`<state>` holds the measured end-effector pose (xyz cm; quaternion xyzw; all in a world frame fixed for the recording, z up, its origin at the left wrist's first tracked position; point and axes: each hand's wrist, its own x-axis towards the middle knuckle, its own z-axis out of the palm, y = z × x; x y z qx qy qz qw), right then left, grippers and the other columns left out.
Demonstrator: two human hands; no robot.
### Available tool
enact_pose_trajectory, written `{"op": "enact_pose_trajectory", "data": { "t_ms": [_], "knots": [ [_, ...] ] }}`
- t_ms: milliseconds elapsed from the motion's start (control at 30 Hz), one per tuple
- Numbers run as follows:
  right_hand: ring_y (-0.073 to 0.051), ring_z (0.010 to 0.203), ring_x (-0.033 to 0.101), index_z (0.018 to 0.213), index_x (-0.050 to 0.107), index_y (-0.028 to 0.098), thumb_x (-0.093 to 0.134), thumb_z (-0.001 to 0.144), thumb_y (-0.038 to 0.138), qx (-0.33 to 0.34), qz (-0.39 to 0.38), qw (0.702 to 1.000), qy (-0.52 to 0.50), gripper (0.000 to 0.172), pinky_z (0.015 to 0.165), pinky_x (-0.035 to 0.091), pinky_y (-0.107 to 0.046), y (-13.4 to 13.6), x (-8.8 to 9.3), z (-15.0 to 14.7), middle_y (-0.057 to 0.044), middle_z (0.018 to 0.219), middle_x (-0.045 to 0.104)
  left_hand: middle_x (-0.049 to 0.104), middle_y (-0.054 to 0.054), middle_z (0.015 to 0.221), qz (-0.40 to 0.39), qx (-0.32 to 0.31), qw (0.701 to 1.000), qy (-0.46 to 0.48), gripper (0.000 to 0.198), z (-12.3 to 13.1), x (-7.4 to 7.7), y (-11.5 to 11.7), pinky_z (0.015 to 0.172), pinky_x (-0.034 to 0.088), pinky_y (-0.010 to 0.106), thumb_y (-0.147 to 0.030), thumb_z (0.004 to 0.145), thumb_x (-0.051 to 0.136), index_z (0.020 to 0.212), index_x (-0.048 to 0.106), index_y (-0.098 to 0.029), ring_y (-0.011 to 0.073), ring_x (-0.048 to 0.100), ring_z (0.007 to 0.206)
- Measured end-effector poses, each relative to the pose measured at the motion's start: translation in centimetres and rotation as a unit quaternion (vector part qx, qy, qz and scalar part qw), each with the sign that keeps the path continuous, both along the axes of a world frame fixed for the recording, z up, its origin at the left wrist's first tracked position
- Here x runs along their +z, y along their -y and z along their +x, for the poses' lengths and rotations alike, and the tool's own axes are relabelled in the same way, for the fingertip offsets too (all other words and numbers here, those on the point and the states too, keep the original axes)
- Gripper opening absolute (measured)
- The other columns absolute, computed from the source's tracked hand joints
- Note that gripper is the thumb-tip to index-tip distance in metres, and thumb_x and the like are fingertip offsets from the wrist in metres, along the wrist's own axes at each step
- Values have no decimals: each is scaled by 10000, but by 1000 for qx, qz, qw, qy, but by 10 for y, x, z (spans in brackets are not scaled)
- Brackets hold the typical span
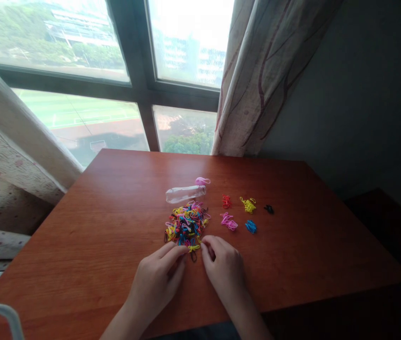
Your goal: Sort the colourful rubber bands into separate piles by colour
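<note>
A heap of small mixed-colour elastic hair ties (187, 222) lies on the brown table, just beyond my hands. My left hand (161, 269) is closed in a pinch at the heap's near edge, its fingertips on a yellow hair tie (194, 248). Opposite it, my right hand (223, 262) pinches at another yellow hair tie (199, 239) with thumb and forefinger. A loose black hair tie (194, 257) lies between the two hands. Sorted by colour to the right are red ties (226, 202), yellow ties (248, 205), black ties (269, 208), pink ties (229, 222) and blue ties (251, 226).
Behind the heap lies a clear plastic bottle (185, 193) on its side, with a pink cap (202, 181) with a loop beside it. The wooden table (90, 236) ends at a window (140, 89) between curtains (250, 80). A pale curved bar (0, 309) shows lower left.
</note>
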<state>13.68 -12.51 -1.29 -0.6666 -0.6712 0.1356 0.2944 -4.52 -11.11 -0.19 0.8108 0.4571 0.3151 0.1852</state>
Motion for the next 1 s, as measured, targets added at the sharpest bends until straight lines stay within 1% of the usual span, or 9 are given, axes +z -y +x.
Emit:
{"op": "enact_pose_trajectory", "data": {
  "t_ms": [267,433,500,667,733,833,900,1000],
  "knots": [
    [-174,692,645,860,648,231,554,893,155,-4,2,1000,-5,125,633,357,-255,-1,1,0,1,773,697,720,29,916,-10,2,1000,11,210,0,-2,-1,677,546,232,-182,919,499,1015,677,-241,160,704,772],
    [-161,630,616,824,638,230,552,886,158,-11,0,1000,-1,128,603,349,-251,-2,2,-1,1,738,679,723,25,902,-8,3,1000,17,202,0,-1,-2,662,543,223,-182,914,508,999,681,-241,154,700,748],
    [-157,622,609,814,638,226,538,889,162,-10,6,1000,-22,141,608,364,-243,-2,1,-1,2,712,667,721,25,897,-9,2,1000,19,197,0,-1,-2,663,543,223,-183,917,509,998,679,-241,152,697,741],
    [-141,572,589,828,656,213,517,912,232,-21,23,992,-123,163,577,417,-219,1,3,7,2,667,646,718,33,906,-11,-3,1000,21,198,-1,-3,-2,669,545,221,-191,930,501,1018,673,-236,150,697,746],
    [-141,573,593,832,665,209,512,919,263,-39,34,990,-128,184,563,427,-217,0,8,20,-4,675,654,717,34,901,-10,-3,1000,19,199,-1,-2,-2,663,544,222,-189,930,497,1014,671,-235,151,697,744],
    [-148,573,594,848,685,203,524,917,339,-90,64,990,-89,221,571,443,-229,-9,17,54,-17,685,667,716,34,883,-5,-5,1000,19,207,0,-1,-2,653,542,223,-183,926,488,1008,671,-233,153,697,737],
    [-155,549,576,845,693,200,531,902,394,-123,63,989,-49,259,566,434,-246,-20,22,83,-18,645,652,715,33,862,-5,-6,1000,18,211,0,0,-1,641,540,221,-184,923,485,997,675,-234,151,693,717],
    [-167,573,590,837,695,193,524,877,420,-148,49,988,-5,287,583,427,-258,-42,23,122,-29,643,655,716,29,855,-3,-6,1000,20,208,0,2,-1,631,537,217,-184,915,491,992,677,-238,150,692,707]
  ]
}}
